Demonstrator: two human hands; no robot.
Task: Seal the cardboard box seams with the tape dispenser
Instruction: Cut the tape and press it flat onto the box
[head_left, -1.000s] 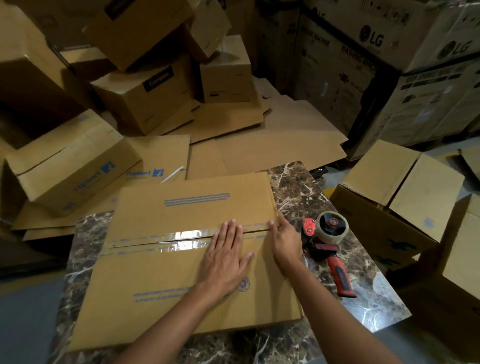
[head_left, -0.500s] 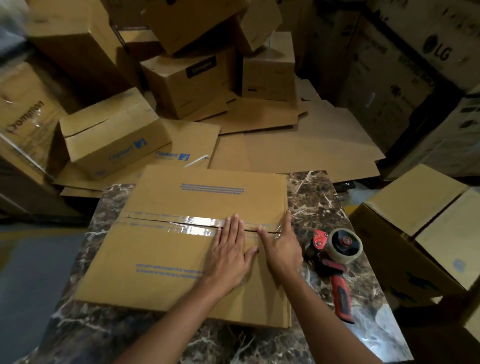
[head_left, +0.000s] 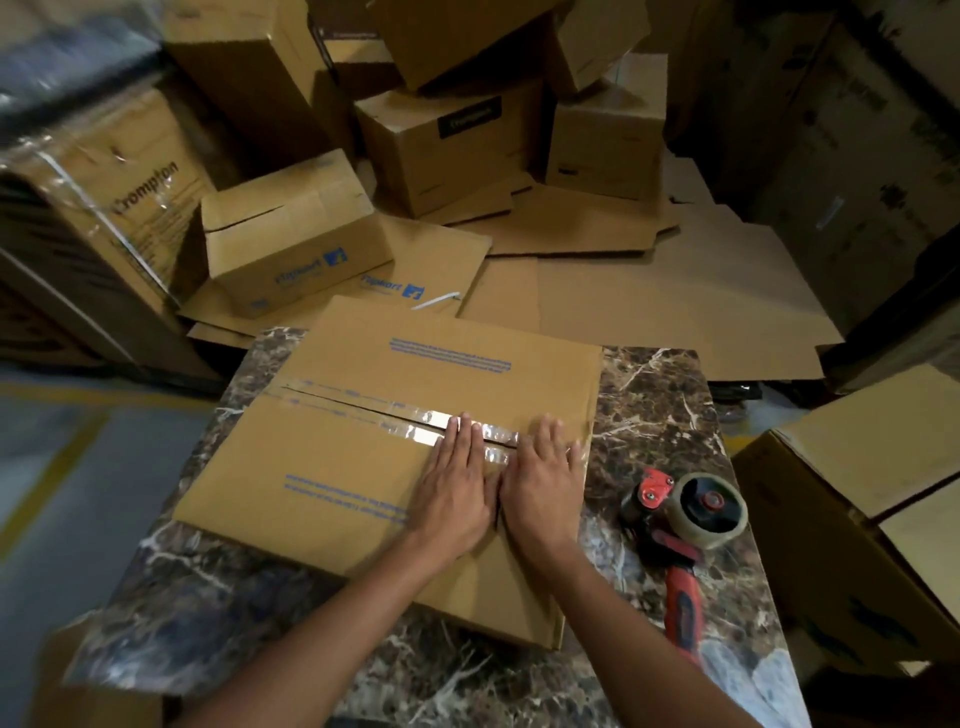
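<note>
A flat cardboard box (head_left: 363, 457) with blue print lies on the marble table (head_left: 654, 395). A strip of clear tape (head_left: 415, 421) runs along its middle seam, which gapes slightly toward the left. My left hand (head_left: 457, 488) and my right hand (head_left: 545, 483) lie flat side by side on the box's right part, fingertips on the tape, holding nothing. The red-handled tape dispenser (head_left: 685, 525) rests on the table to the right of my right hand, untouched.
Piles of cardboard boxes (head_left: 452, 145) and flattened sheets (head_left: 649, 291) crowd the floor beyond the table. An open box (head_left: 857, 499) stands at the right. Large wrapped cartons (head_left: 93, 208) stand at the left. Grey floor with yellow lines shows lower left.
My right hand has slid from the box's right edge onto its top beside my left hand. The view has swung leftward. The dispenser has stayed in place.
</note>
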